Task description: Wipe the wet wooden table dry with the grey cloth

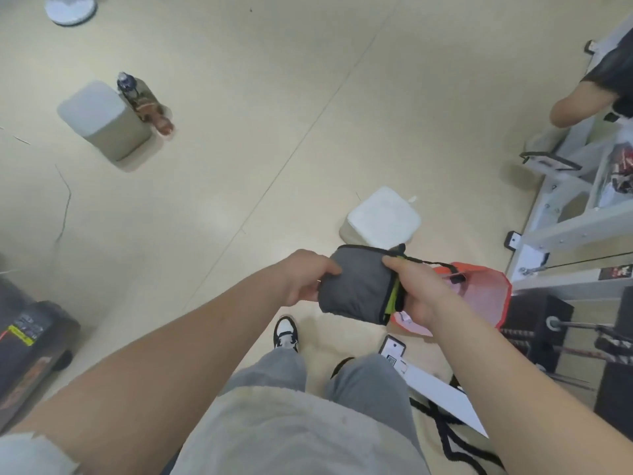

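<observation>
gripping the folded grey cloth at chest height, left hand and right hand pinched on opposite edges

No text, brand, number or sign could be read. A yellow label on the dark case at the left edge carried print too blurred to make out. A white card on the floor near the feet bore a small dark square mark, possibly a code, not legible. The bottle label showed colours only.
</observation>
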Demonstrator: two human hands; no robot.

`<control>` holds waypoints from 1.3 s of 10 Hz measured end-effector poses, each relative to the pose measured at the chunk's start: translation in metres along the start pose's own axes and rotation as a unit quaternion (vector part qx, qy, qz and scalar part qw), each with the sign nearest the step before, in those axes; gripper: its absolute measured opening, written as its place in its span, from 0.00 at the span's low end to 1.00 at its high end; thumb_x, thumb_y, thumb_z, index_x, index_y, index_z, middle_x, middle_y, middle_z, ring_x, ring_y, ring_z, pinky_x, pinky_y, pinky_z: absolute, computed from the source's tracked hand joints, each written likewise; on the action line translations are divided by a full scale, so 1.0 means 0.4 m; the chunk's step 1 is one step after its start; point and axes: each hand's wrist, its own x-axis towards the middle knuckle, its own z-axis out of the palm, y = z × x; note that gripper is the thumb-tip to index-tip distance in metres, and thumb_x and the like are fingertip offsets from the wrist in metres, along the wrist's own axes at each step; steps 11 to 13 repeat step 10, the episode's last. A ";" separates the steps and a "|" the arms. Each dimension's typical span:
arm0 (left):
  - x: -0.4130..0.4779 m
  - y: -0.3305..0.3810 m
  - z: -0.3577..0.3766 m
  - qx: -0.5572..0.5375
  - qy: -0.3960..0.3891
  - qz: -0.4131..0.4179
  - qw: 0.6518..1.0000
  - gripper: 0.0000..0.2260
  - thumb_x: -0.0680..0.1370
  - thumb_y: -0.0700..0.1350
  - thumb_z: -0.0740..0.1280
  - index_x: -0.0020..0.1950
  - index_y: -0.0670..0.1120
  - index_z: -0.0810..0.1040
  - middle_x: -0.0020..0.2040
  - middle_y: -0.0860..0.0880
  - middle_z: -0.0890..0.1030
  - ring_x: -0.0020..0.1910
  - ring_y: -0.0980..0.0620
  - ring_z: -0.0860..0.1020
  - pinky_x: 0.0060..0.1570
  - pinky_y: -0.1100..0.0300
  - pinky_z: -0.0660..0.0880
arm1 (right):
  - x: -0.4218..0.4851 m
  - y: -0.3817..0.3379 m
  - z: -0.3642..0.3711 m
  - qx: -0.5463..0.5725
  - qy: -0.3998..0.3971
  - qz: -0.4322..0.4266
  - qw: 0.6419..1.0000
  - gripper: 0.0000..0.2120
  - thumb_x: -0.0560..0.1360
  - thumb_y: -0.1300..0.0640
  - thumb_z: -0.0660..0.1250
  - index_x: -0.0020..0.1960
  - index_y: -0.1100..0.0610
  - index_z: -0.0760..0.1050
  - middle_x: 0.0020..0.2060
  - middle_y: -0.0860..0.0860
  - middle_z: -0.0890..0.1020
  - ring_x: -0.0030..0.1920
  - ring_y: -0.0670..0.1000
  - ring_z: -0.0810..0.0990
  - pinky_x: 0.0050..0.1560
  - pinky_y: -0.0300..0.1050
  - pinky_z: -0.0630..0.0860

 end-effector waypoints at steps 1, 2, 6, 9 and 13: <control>0.089 0.089 0.018 0.013 0.023 0.020 0.999 0.10 0.75 0.37 0.70 0.55 0.41 0.80 0.54 0.42 0.85 0.52 0.43 0.85 0.48 0.50 0.84 | 0.096 -0.088 -0.019 0.011 -0.005 -0.011 1.000 0.11 0.80 0.57 0.69 0.60 0.59 0.80 0.54 0.55 0.87 0.54 0.57 0.86 0.62 0.57 0.80; 0.194 0.152 0.052 0.033 0.020 0.032 0.999 0.09 0.73 0.36 0.69 0.53 0.43 0.78 0.53 0.42 0.84 0.47 0.45 0.83 0.42 0.53 0.83 | 0.210 -0.149 -0.050 -0.009 -0.005 -0.028 1.000 0.11 0.79 0.57 0.68 0.61 0.59 0.80 0.54 0.55 0.87 0.55 0.57 0.86 0.62 0.58 0.80; 0.999 0.186 0.156 0.132 0.029 0.149 0.979 0.12 0.73 0.35 0.65 0.55 0.45 0.78 0.52 0.44 0.84 0.44 0.49 0.82 0.46 0.52 0.82 | 0.952 -0.079 -0.159 0.051 0.048 -0.080 0.994 0.10 0.81 0.51 0.67 0.62 0.50 0.80 0.54 0.48 0.87 0.56 0.52 0.86 0.55 0.54 0.82; 1.488 0.185 0.194 0.129 -0.003 0.248 0.960 0.15 0.74 0.36 0.68 0.60 0.47 0.79 0.51 0.49 0.84 0.47 0.50 0.84 0.47 0.54 0.82 | 1.417 -0.020 -0.246 0.075 0.087 -0.127 0.985 0.08 0.80 0.55 0.69 0.57 0.56 0.81 0.50 0.52 0.88 0.49 0.54 0.87 0.52 0.54 0.84; 1.598 0.138 0.172 0.211 0.035 0.254 0.943 0.22 0.74 0.41 0.71 0.68 0.49 0.74 0.55 0.54 0.77 0.53 0.50 0.79 0.53 0.56 0.77 | 1.503 0.024 -0.257 0.005 0.174 -0.132 0.976 0.06 0.75 0.58 0.70 0.41 0.57 0.75 0.37 0.57 0.78 0.33 0.55 0.76 0.36 0.47 0.78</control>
